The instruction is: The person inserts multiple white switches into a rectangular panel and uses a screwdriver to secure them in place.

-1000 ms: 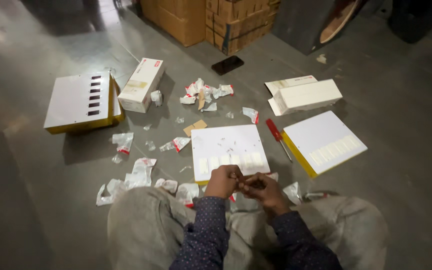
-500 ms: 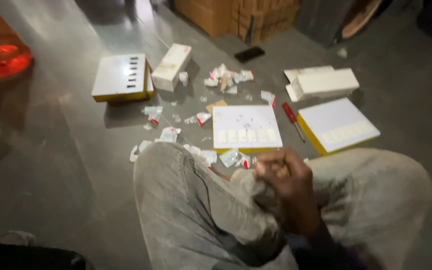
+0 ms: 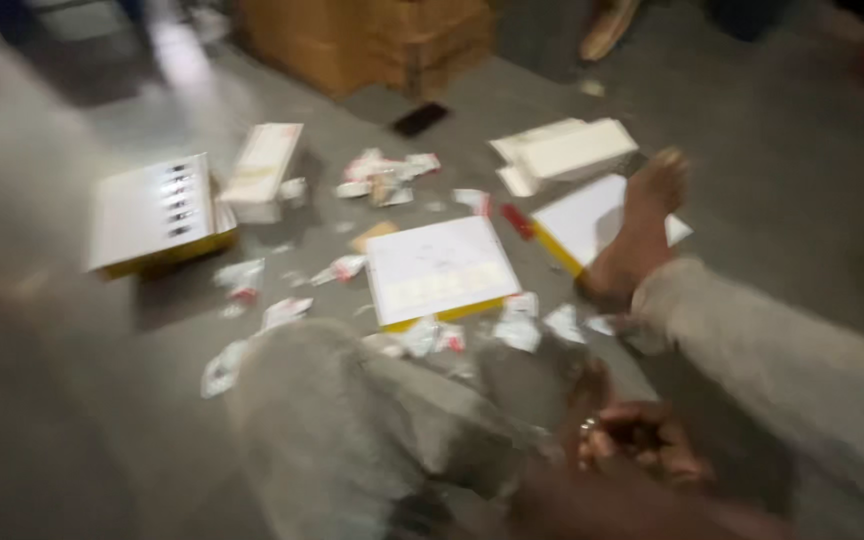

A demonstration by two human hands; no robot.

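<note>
- A person sits on a grey floor (image 3: pixel 42 420); the picture is blurred.
- Both hands (image 3: pixel 632 445) are pressed close together low in the view, between the person's legs. Which hand is which cannot be told, nor whether the fingers pinch anything; a small pale glint shows among them, too blurred to name.
- The landmark is a flat white box with yellow edge (image 3: pixel 439 270), lying on the floor just beyond the hands and the bent knee (image 3: pixel 352 420).
- Torn white and red wrappers (image 3: pixel 512 325) lie scattered around this box, thickest along its near edge, between it and the hands.
- To the right of the box, a bare foot (image 3: pixel 642 225) rests on a second flat white box (image 3: pixel 577 215); a small red object (image 3: pixel 515 220) lies between the two boxes.
- Left of the landmark box sits a white tray with dark slots (image 3: pixel 157 210), well apart.
- Beyond the landmark box lie a long white carton (image 3: pixel 264 165), white lids (image 3: pixel 562 150), a dark phone (image 3: pixel 420 119) and brown cardboard cartons (image 3: pixel 372 40).
</note>
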